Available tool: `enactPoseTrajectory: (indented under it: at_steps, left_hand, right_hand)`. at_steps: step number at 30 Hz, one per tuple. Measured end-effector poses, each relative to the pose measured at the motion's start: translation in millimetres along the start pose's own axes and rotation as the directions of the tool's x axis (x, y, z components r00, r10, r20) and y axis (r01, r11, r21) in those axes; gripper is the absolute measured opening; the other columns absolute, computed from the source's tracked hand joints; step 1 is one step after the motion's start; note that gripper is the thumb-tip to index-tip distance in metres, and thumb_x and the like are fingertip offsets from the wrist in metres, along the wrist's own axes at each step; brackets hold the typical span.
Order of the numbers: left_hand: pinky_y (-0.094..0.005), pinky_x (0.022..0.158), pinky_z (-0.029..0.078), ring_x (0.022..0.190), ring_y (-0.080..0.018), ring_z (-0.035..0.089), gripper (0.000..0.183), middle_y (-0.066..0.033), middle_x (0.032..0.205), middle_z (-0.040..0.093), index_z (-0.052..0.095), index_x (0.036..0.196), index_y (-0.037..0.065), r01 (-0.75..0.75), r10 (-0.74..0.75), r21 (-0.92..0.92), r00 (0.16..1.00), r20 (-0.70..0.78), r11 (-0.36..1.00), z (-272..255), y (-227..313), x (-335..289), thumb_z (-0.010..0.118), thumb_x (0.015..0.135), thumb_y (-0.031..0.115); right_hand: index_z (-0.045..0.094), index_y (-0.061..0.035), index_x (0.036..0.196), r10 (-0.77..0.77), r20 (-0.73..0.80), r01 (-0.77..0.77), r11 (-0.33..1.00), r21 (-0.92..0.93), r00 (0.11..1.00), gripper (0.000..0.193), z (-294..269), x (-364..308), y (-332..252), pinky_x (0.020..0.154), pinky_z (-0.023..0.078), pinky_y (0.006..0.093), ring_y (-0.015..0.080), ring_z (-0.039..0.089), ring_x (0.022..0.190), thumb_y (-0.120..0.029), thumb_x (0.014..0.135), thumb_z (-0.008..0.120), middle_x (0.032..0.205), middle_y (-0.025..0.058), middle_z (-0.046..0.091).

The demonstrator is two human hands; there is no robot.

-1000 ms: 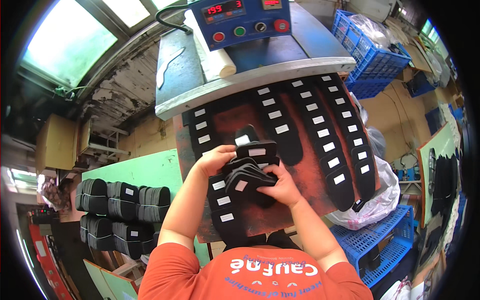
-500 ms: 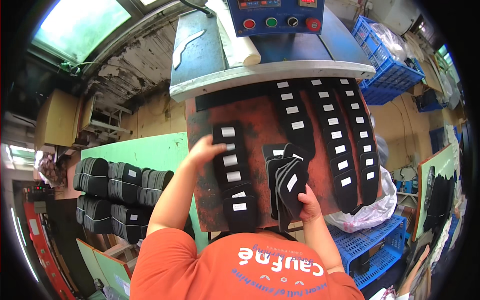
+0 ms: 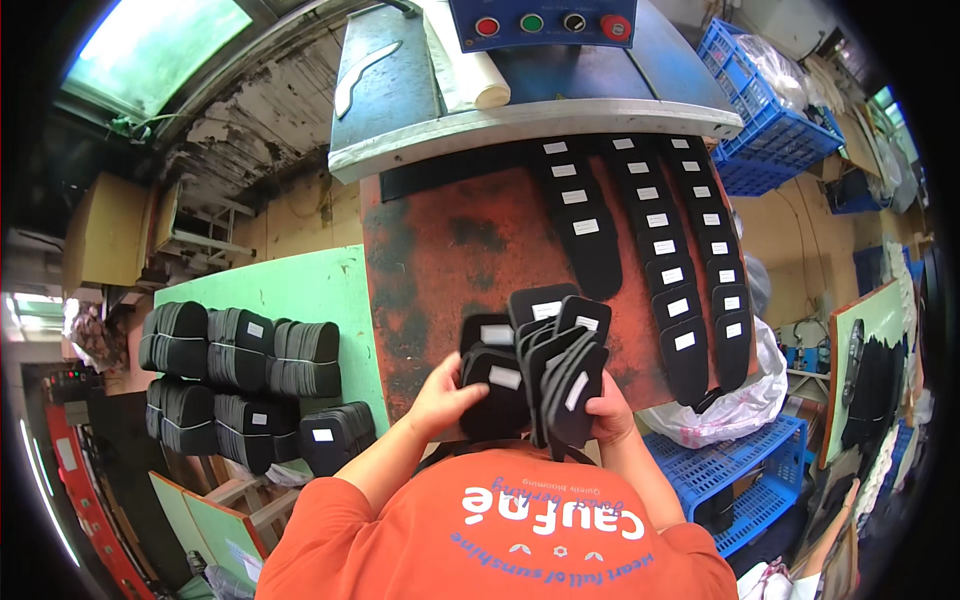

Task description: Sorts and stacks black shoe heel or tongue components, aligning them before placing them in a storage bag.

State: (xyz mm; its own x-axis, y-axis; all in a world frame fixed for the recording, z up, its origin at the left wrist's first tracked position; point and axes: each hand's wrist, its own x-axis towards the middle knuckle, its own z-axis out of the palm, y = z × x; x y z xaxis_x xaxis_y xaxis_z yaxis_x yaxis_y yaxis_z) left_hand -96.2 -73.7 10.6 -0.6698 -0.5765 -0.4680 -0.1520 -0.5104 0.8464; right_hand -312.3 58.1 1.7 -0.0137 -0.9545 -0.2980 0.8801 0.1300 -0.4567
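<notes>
At the near edge of the worn red board [image 3: 430, 260], my left hand [image 3: 443, 402] grips a small pile of black insole-shaped pads [image 3: 495, 400] with white labels, thumb on top. Directly to its right, my right hand [image 3: 607, 410] clasps a fanned bunch of the same labelled pads [image 3: 562, 365], fingers round its right side. The two bunches touch or overlap. Farther back on the board lie overlapping columns of pads: a shorter column [image 3: 597, 262] in the middle and two longer ones [image 3: 686, 340] toward the right.
A press-like machine with a metal front edge [image 3: 530, 128] and a blue button panel [image 3: 545, 22] stands behind the board. Tied stacks of black pads [image 3: 240, 345] sit on a green table [image 3: 300, 275] at left. Blue crates [image 3: 770, 110] and a plastic bag [image 3: 740, 390] are at right.
The left column of pads has been gathered off the board into my left hand. That hand has come nearer and to the right, beside my right hand's bunch.
</notes>
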Motion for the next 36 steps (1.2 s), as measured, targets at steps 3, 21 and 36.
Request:
enactPoseTrajectory:
  at_steps: [3, 21, 36]
  left_hand:
    - [-0.0346, 0.096, 0.041, 0.111, -0.0188, 0.051, 0.045, -0.0109, 0.121, 0.052, 0.039, 0.127, 0.003, -0.262, 0.256, -0.153, 0.965, -0.062, 0.953, 16, -1, 20, 0.058, 0.086, 0.010]
    - [-0.0254, 0.083, 0.044, 0.091, -0.0131, 0.056, 0.065, -0.0085, 0.104, 0.061, 0.054, 0.118, -0.003, -0.589, 0.590, -0.207, 0.805, -0.065, 0.781, -27, 22, 93, 0.053, 0.085, 0.053]
    - [-0.0354, 0.108, 0.019, 0.130, -0.0233, 0.030, 0.103, -0.0155, 0.142, 0.032, 0.026, 0.139, -0.004, -0.622, 0.602, 0.214, 0.783, 0.156, 0.753, 20, 4, 81, 0.043, 0.075, 0.075]
  right_hand:
    - [0.040, -0.0022, 0.128, -0.050, -0.012, 0.041, 0.913, -0.406, 0.999, 0.082, 19, 14, 1, 0.101, 0.036, 0.0380, 0.0258, 0.049, 0.116, -0.018, 0.058, 0.079, 0.123, 0.0114, 0.051]
    - [0.029, -0.0212, 0.139, -0.146, 0.211, 0.101, -0.539, -0.836, 0.967, 0.105, 52, 26, -35, 0.106, 0.022, 0.0493, 0.0355, 0.024, 0.132, -0.028, 0.049, 0.083, 0.143, 0.0137, 0.026]
    - [0.016, -0.0183, 0.144, -0.166, 0.219, 0.044, -0.693, -0.720, 0.962, 0.115, 59, 29, -22, 0.102, 0.006, 0.0662, 0.0394, 0.013, 0.134, -0.047, 0.052, 0.079, 0.145, 0.0196, 0.015]
